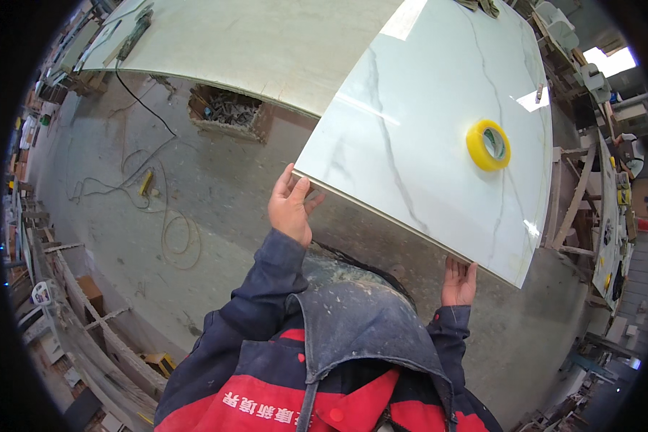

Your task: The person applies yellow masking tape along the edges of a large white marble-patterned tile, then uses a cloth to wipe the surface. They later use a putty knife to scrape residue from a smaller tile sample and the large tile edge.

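A glossy white marble-look slab (439,129) with grey veins slants across the top right, its near edge toward me. At that edge's left corner, my left hand (291,209) is closed, thumb on the upper face and fingers reaching beneath. Farther right along the same edge, my right hand (459,283) grips from below; its fingertips are hidden under the slab. A roll of yellow tape (474,146) lies on the slab's right half. Beyond the slab's left side spreads a pale work table top (266,43), which the slab partly covers.
A dusty power tool (135,34) lies at the table's far left, its black cable (147,108) hanging to the floor. Loose cords and a yellow object (146,183) are on the floor. Under the table stands a box of scraps (227,114). A wooden frame (576,194) stands right.
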A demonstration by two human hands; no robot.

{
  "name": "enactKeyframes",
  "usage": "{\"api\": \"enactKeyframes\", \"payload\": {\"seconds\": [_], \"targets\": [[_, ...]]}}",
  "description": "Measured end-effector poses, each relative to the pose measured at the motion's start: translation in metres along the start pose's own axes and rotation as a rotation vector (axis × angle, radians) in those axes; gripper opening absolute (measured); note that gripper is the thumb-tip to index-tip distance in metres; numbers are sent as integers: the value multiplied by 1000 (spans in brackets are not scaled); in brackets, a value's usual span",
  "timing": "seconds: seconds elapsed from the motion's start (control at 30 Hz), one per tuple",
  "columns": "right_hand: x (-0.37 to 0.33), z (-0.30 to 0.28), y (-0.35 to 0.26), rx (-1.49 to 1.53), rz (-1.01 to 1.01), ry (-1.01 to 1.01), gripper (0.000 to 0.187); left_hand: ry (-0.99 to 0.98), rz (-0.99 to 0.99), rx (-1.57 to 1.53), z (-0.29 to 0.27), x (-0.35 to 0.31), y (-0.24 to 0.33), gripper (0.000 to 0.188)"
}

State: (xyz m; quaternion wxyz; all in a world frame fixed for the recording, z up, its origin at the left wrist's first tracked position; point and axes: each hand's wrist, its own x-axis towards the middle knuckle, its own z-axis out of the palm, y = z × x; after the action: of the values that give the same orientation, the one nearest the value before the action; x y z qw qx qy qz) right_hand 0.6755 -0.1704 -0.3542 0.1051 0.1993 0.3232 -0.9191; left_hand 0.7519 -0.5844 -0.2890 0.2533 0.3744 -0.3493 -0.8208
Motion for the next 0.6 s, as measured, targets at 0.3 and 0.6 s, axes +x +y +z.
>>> {"api": "enactKeyframes", "payload": {"seconds": [0.3, 0.6], "targets": [[1, 9, -3, -35, -15, 3, 41, 27, 27, -41, 6, 1, -3, 55], [0, 9, -4, -62, -20, -7, 37, 58, 39, -23, 8, 1, -4, 55]]}}
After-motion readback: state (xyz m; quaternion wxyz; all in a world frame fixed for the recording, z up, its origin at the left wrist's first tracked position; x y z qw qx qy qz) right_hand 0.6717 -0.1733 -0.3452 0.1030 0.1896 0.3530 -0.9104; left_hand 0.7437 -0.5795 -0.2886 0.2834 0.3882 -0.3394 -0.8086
